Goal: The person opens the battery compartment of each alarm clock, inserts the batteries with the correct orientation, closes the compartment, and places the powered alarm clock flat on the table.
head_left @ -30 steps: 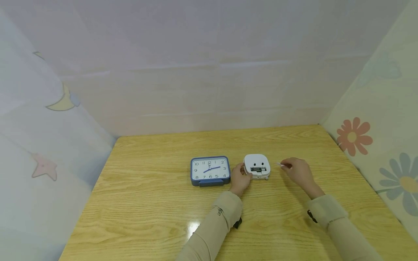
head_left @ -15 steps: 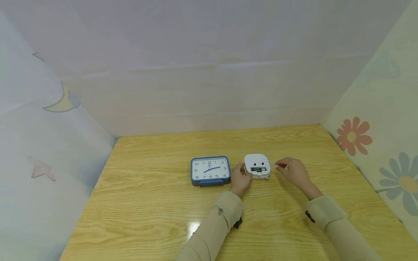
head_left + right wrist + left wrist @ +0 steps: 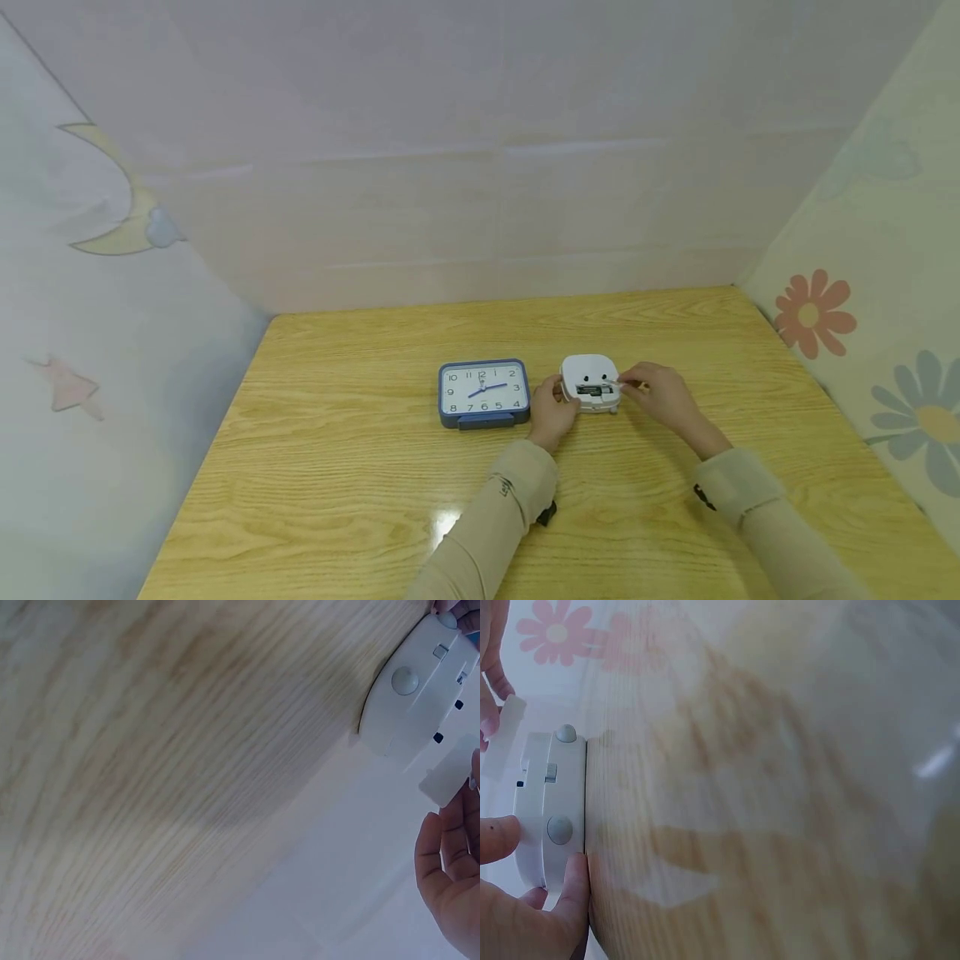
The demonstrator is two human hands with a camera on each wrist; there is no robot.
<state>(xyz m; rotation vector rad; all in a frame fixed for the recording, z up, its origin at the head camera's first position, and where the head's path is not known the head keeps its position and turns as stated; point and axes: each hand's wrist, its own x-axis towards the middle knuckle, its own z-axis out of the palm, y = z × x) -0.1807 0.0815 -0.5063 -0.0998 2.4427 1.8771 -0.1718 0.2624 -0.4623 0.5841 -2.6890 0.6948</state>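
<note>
A white alarm clock [image 3: 588, 367] lies on its front, its back with two black knobs and an uncovered battery compartment facing up. Inside that compartment a dark battery [image 3: 592, 390] shows. My left hand [image 3: 552, 414] grips the clock's left side, thumb on top and fingers at the lower edge, as the left wrist view shows. With thumb and fingers, my right hand [image 3: 663, 397] pinches a small white battery cover [image 3: 450, 774] just above the clock's right side. In the left wrist view the cover [image 3: 504, 731] looks tilted and apart from the clock.
A blue alarm clock [image 3: 483, 392] lies face up just left of my left hand. Both clocks are on a wooden table [image 3: 337, 483], whose far edge meets a pale curtain [image 3: 465, 200]. Patterned curtains stand at both sides.
My right hand has moved left with the battery cover, from beside the white clock to over its right side. The left hand and both clocks have stayed in place.
</note>
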